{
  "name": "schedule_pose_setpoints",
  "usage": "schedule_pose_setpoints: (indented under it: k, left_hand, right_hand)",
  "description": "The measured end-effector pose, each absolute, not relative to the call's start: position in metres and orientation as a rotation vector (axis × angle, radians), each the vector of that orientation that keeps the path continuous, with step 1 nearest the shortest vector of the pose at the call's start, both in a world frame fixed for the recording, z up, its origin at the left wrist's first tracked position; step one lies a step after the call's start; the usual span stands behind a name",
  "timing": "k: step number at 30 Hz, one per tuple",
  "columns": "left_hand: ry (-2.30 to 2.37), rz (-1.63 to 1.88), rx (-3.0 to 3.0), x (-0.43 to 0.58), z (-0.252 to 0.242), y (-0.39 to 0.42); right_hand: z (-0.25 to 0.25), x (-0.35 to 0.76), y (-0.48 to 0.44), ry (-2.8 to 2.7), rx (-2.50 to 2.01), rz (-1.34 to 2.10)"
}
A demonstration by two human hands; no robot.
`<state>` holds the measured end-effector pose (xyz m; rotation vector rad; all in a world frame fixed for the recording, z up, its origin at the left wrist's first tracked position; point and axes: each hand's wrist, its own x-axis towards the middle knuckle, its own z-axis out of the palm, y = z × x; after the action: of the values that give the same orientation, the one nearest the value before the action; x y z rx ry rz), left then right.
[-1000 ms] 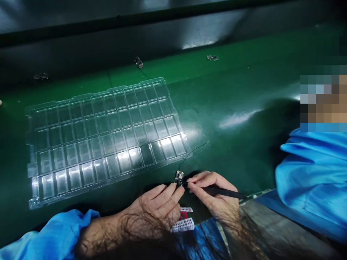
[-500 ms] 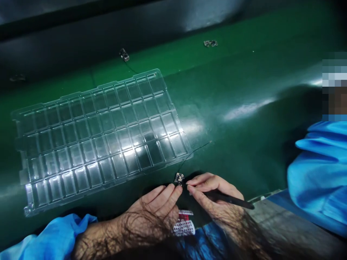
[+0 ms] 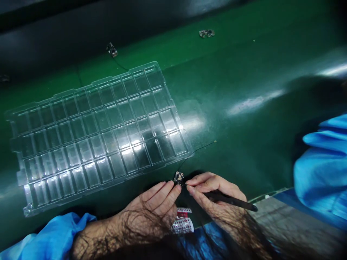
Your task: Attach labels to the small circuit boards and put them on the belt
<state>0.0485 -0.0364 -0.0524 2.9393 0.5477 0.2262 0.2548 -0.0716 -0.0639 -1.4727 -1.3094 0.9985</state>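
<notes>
My left hand (image 3: 155, 202) pinches the lower edge of a small circuit board (image 3: 179, 177) between its fingertips. A thin black wire (image 3: 199, 147) runs from the board up and right across the green mat. My right hand (image 3: 214, 191) is closed around slim black tweezers (image 3: 233, 200), whose tip sits close beside the board's lower right. Whether the tip touches the board is too small to tell. A strip of white, dotted sticker sheet (image 3: 183, 225) with some red lies just below my left hand.
A clear plastic tray (image 3: 89, 128) with many compartments lies on the green mat (image 3: 230, 151) ahead. Behind it are small boards, one at the back (image 3: 112, 50) with a wire, another at the back right (image 3: 206, 33). A co-worker's blue sleeve (image 3: 322, 169) is at right.
The view has shifted slightly, so the tray and far boards appear higher and further left, and the co-worker's sleeve further right. My hands keep nearly the same pose on the board and tweezers.
</notes>
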Motion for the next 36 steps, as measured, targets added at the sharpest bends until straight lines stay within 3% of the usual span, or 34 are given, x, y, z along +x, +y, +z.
schedule_pose_setpoints:
  k: [36]
  left_hand:
    - [0.685,0.243,3.034,0.062,-0.038,-0.037]
  right_hand:
    - [-0.062,0.252,-0.072,-1.511,-1.454,0.871]
